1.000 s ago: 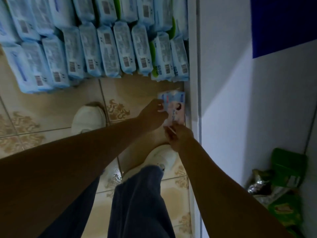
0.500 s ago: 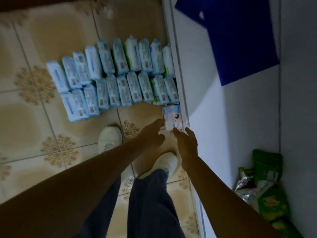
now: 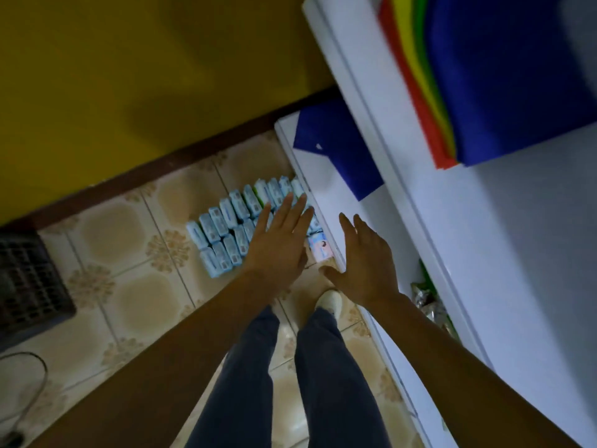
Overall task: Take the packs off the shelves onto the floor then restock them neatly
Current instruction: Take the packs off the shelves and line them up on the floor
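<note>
Both hands are extended forward and held above the floor, neither in contact with anything. Left hand [image 3: 278, 242]: fingers straight and spread, empty, overlapping the right end of the blue packs [image 3: 222, 241] in view. Right hand [image 3: 366, 265]: fingers straight, thumb out to the side, empty, over the front edge of the white shelf unit [image 3: 326, 205]. The blue packs lie in two rows on the tiled floor [image 3: 129, 253], running up to the shelf unit's base. One pink pack [image 3: 320, 249] lies flat on the floor just beside that base, next to the nearer row and seen between the two hands. Blue sheet [image 3: 339, 156] on a lower shelf; stacked coloured sheets [image 3: 484, 76] on an upper one. Green snack bags [image 3: 429, 300] sit lower down. White shoe [image 3: 329, 300] is on the tiles; dark crate [image 3: 29, 286] at far left.
</note>
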A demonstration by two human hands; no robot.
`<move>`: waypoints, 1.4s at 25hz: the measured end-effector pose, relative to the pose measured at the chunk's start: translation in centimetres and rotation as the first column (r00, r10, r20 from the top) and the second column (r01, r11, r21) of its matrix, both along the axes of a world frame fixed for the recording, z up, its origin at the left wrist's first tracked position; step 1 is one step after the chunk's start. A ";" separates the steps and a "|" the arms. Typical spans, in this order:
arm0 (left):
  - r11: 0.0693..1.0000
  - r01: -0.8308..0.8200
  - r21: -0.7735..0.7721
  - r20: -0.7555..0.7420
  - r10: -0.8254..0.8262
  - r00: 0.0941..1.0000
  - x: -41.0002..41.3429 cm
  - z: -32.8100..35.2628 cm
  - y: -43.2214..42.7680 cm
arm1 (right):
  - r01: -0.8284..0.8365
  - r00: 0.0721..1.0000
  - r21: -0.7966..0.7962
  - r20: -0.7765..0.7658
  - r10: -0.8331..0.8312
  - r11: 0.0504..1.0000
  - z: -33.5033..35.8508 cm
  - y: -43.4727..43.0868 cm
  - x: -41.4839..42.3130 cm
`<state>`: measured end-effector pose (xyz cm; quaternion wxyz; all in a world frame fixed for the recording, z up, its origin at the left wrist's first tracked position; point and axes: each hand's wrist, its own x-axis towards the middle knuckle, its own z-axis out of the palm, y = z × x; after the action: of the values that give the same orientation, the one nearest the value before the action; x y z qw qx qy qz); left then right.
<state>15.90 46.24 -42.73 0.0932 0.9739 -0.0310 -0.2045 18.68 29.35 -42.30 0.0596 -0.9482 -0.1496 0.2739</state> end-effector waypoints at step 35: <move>0.656 0.659 0.367 0.883 -0.468 -0.027 -22.9 41.3 -33.6 | 0.644 0.054 0.196 0.953 -0.299 0.739 40.1 -28.0 -38.9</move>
<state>-7.02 12.60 -1.45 0.0422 0.7753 -0.4890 0.3974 -20.23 1.39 -2.18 -0.0928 -0.8979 0.2110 -0.3750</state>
